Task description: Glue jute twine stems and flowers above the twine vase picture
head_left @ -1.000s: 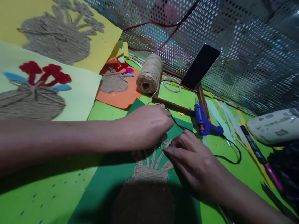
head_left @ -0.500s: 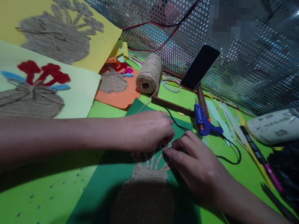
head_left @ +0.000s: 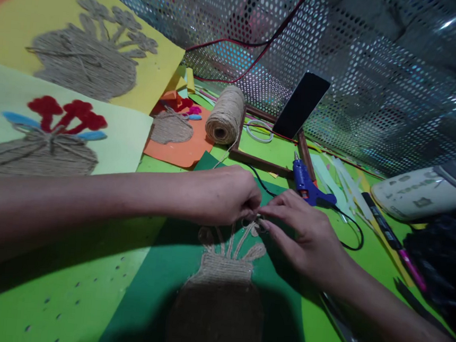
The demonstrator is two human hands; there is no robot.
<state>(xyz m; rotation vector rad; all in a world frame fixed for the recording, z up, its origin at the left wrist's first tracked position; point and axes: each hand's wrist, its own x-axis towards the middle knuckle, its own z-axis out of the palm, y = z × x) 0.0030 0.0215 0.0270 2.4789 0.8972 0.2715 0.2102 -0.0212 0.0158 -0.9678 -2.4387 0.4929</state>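
Note:
On a dark green sheet (head_left: 150, 286) lies a vase shape made of jute twine (head_left: 223, 269), with twine stems and leaves (head_left: 255, 251) fanning from its neck. My left hand (head_left: 236, 195) is curled with its fingers pinched at the top of the right-hand stem. Facing it, my right hand (head_left: 301, 225) pinches at the same small twine flower (head_left: 252, 223) with thumb and forefinger. The fingertips of both hands almost meet and partly hide the flower. A twine spool (head_left: 225, 115) stands behind my left hand, a loose strand running from it toward the green sheet.
A blue glue gun (head_left: 309, 183) with a black cord lies right of a brown wooden frame (head_left: 262, 163). A phone (head_left: 302, 104) leans behind it. Finished twine pictures on yellow paper (head_left: 160, 32) and pale green paper (head_left: 130, 130) lie left. A marker (head_left: 383, 222) and bottle (head_left: 421, 196) are right.
My right hand has shifted up slightly and its fingers have straightened, uncovering the right-hand twine leaf. My left hand stays at the flower, its fingers drawn a little closer to it.

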